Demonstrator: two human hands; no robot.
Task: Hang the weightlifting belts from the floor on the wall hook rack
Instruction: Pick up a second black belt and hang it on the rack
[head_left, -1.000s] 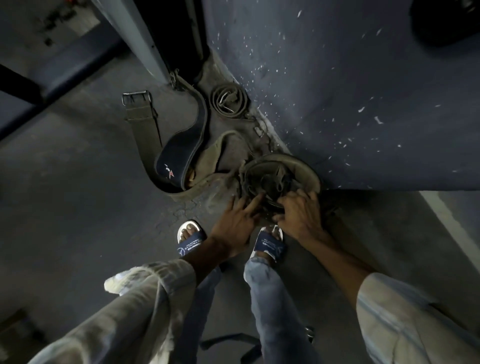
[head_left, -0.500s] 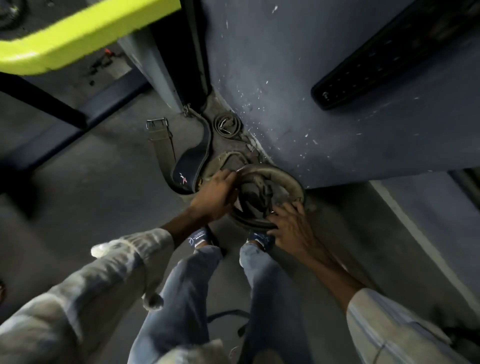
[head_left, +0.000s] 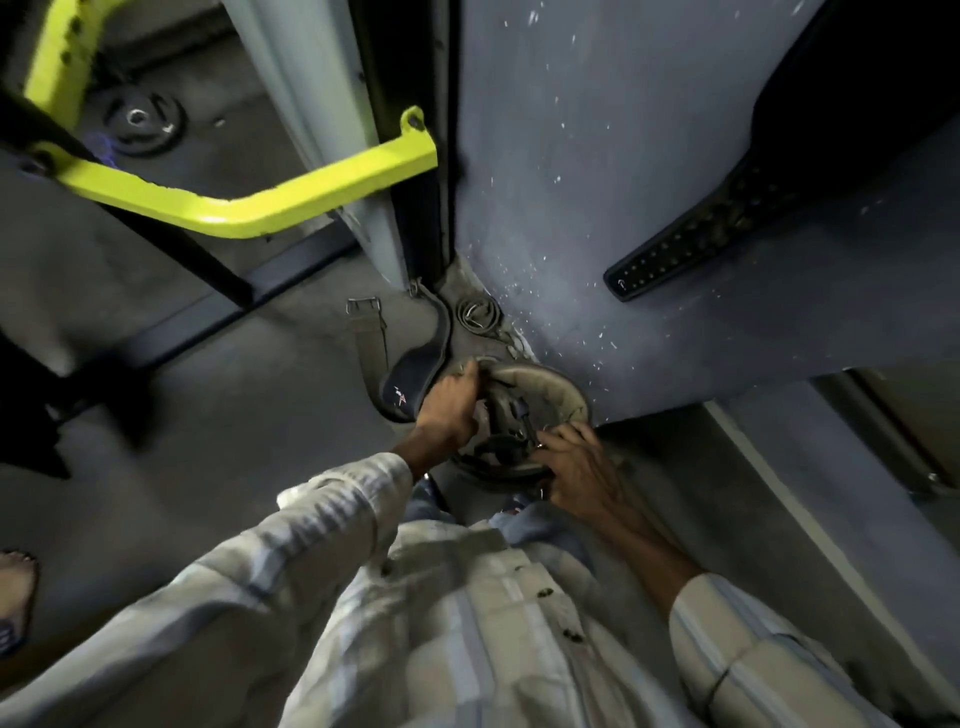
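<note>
A coiled tan weightlifting belt (head_left: 550, 382) lies at the foot of the blue wall. My left hand (head_left: 449, 408) grips its far left rim. My right hand (head_left: 574, 462) holds its near edge, fingers curled at the dark strap and buckle inside the coil. A dark blue belt with an olive strap and metal buckle (head_left: 410, 379) lies on the floor to the left. A small rolled strap (head_left: 478, 318) sits in the corner behind. A black perforated belt (head_left: 701, 244) hangs on the wall, upper right. No hook rack shows.
A yellow metal bar (head_left: 249, 208) of a gym frame crosses the upper left, with black frame legs beneath it. A weight plate (head_left: 140, 122) lies on the floor beyond. A grey post (head_left: 332, 156) meets the wall corner. Another person's foot (head_left: 15, 587) shows at the left edge.
My head has risen, so the yellow bar and hanging belt come into view. My left hand moved from beside the coil onto its far rim; both hands now hold the coiled belt.
</note>
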